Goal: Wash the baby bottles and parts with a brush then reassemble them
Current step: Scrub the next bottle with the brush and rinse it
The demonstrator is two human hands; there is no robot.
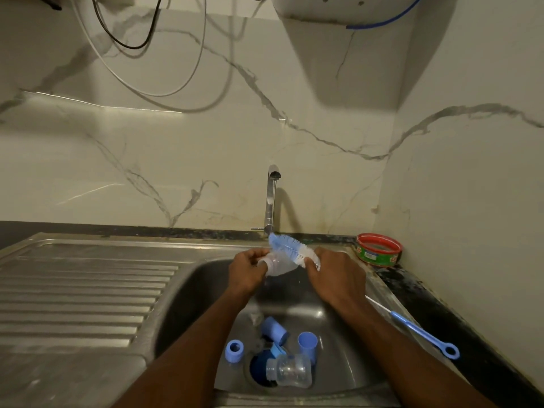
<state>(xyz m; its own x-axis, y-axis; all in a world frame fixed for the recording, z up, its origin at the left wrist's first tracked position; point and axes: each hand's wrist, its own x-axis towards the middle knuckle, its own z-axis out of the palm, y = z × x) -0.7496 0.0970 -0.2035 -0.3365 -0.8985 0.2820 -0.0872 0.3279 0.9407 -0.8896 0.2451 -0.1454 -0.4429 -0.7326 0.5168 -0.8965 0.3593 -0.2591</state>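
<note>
Blue bristles met a clear bottle over the steel sink (188,290) — both hands were busy.

Under the tap (272,195), the left hand (247,272) curled its fingers round a clear baby bottle (276,267), while the right hand (332,275) gripped a blue-and-white bottle brush (290,248) whose bristles lay against the bottle's top side. Down in the basin lay a second clear bottle (291,371) on its side over the drain, with a blue ring (234,350) to its left and two blue caps (275,331) (308,343) near it. A thin blue brush (421,332) rested on the sink's right rim — a red-and-green tub (379,250) stood in the back corner.
</note>
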